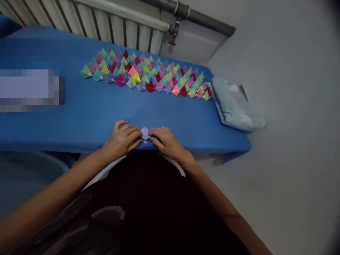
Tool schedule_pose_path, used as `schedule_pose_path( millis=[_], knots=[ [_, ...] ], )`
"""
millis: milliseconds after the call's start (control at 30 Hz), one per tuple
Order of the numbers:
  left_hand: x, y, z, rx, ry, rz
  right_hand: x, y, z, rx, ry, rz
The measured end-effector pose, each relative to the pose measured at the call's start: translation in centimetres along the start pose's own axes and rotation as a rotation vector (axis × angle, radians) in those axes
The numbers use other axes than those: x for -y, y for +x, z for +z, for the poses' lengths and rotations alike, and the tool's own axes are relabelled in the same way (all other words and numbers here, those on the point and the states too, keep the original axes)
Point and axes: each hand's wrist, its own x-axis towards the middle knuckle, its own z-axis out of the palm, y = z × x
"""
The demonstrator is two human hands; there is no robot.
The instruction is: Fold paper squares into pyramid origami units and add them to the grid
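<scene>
A small lavender piece of folded origami paper [145,133], roughly diamond-shaped, is held near the front edge of the blue-covered table. My left hand [122,139] pinches its left corner between thumb and fingers. On the opposite corner, my right hand [166,141] grips it the same way. A second layer of the paper shows just below the diamond. Beyond my hands stand many folded paper boats [150,86] in rows, coloured green, pink, red, purple, yellow and turquoise.
The blue cloth [87,113] covers the table. At the right end lies a folded grey-green blanket [235,106]. A white radiator [117,26] and a pipe with a red-handled valve [172,43] run along the wall. Something at the left is pixelated.
</scene>
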Motion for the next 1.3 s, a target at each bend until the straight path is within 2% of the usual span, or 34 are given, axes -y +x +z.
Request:
schedule_pose_path(
  millis=[233,500,667,1033,1300],
  knots=[
    [-0.6,0.0,0.6,-0.037,0.012,-0.043,0.1,-0.1,0.2,-0.005,-0.040,0.012],
    [-0.8,0.0,0.5,-0.068,0.074,-0.043,0.0,-0.1,0.7,-0.085,0.021,0.040],
    [-1.0,0.2,0.4,-0.049,0.024,-0.080,0.0,-0.1,0.7,-0.067,-0.015,0.047],
    [-0.8,0.2,0.3,-0.039,0.045,-0.067,-0.1,-0.2,1.0,-0.081,-0.105,0.065],
    [-0.5,0.4,0.3,0.005,0.017,-0.173,0.3,0.2,1.1,-0.092,-0.099,0.134]
  ],
)
